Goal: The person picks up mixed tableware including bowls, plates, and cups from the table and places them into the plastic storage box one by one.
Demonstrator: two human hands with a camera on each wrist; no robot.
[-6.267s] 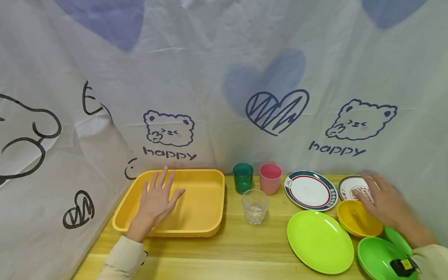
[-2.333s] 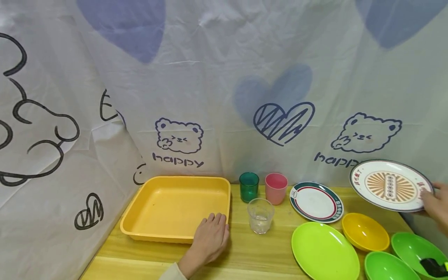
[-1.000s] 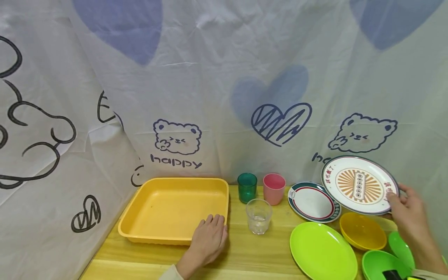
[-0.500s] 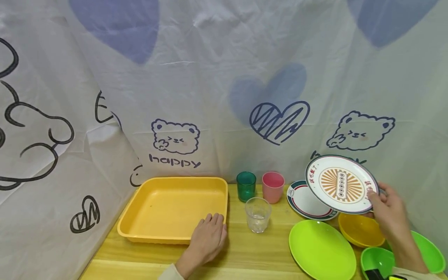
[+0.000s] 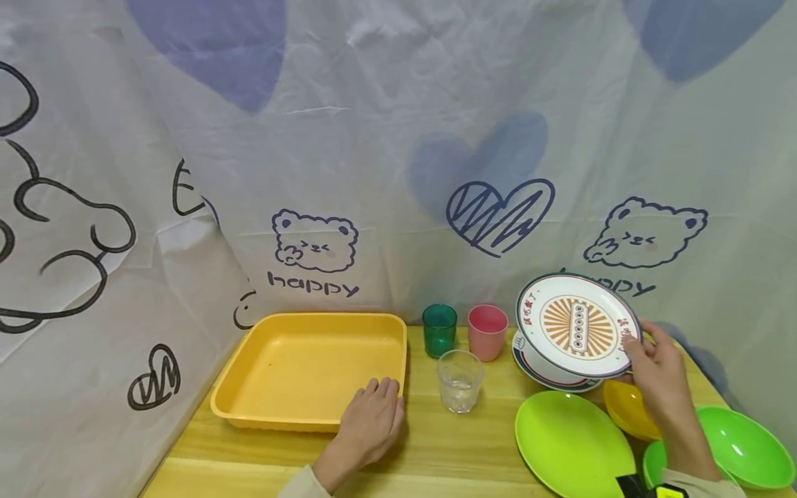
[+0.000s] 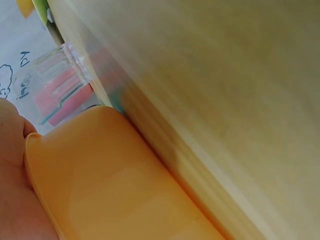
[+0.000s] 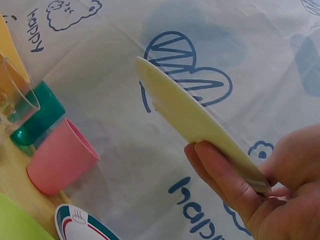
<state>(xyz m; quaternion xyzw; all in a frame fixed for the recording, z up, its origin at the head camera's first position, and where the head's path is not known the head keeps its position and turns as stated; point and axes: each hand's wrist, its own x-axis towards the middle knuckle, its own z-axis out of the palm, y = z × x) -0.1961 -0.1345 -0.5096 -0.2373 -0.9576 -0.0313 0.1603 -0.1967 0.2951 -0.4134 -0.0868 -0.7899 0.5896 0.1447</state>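
My right hand [image 5: 663, 366] pinches the right rim of a white plate [image 5: 579, 325] with an orange sunburst print and red lettering. Thumb on top and fingers underneath, as the right wrist view shows from the plate's pale underside [image 7: 200, 125]. The plate is held tilted in the air, overlapping a green-rimmed white plate [image 5: 548, 373] on the table. My left hand [image 5: 370, 422] rests on the near right corner of a yellow tray [image 5: 311, 422], fingers over its rim. In the left wrist view that hand [image 6: 15, 180] lies along the rim, outside the tray's wall [image 6: 110, 175].
A clear cup [image 5: 459, 384], a green cup [image 5: 439, 332] and a pink cup [image 5: 488, 335] stand right of the tray. A lime plate [image 5: 573, 443], a yellow bowl [image 5: 625, 408] and green bowls [image 5: 747, 446] lie at the right. A printed cloth [image 5: 398, 173] hangs behind.
Over the last second my right hand has carried the sunburst plate leftward, from above the yellow bowl to over the green-rimmed plate. Earlier it lifted from the back right. The left hand stays at the tray corner.
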